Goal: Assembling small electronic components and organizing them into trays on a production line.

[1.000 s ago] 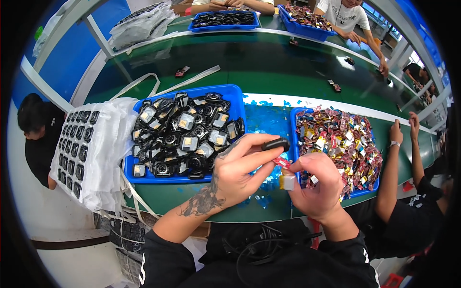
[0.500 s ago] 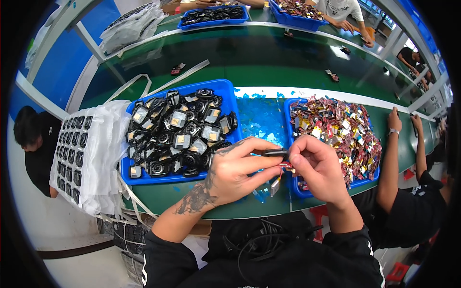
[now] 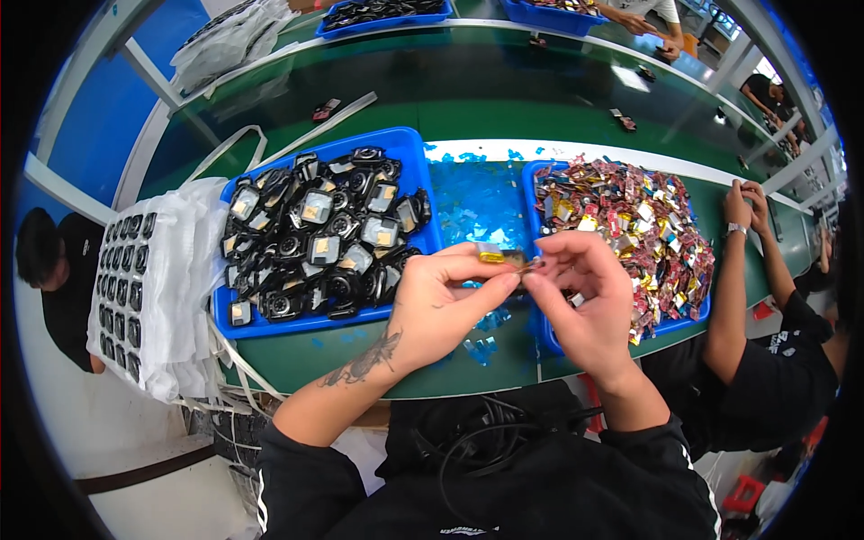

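Observation:
My left hand is closed, its thumb and fingers pinching a small circuit board whose outline is mostly hidden by fingertips. A silver-and-yellow battery lies over the left index finger and looks joined to the board. At the board's other end, my right hand pinches with thumb and finger while its other fingers curl loosely. Left of my hands, a blue tray is heaped with black watch casings. To the right, another blue tray is piled with reddish boards and batteries.
Blue film scraps litter the green bench between the trays. White stacked sheets holding black pieces stand at the far left. A co-worker's forearm rests near the right tray. A green belt runs beyond a white rail.
The battery that dangled below my left fingers now lies above them. The black piece earlier between my hands no longer shows. My right fingers have spread somewhat, and the view has shifted slightly.

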Demonstrator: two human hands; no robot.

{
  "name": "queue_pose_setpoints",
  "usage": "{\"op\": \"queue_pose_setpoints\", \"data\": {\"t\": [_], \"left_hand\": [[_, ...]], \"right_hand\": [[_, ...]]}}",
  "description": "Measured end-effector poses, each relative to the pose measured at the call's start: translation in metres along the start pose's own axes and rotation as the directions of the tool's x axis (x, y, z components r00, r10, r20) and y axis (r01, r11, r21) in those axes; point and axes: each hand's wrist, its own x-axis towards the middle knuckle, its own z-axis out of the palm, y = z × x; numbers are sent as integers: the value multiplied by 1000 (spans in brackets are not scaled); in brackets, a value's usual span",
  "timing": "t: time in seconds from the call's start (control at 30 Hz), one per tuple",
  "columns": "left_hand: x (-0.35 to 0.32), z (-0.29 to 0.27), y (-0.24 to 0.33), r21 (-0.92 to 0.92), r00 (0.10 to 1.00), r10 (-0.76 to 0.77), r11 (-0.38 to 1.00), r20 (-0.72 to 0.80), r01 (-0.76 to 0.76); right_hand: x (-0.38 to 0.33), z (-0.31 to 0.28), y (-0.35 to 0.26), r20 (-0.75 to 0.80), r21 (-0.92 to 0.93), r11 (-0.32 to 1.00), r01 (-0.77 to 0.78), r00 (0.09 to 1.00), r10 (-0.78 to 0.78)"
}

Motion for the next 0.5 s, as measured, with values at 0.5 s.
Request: {"op": "queue_pose_setpoints", "data": {"t": [0.5], "left_hand": [[2,-3,-8,-60,992,123,991,-3,-123]], "right_hand": [[7,-3,-4,-64,-107,993,-44,997,37]]}}
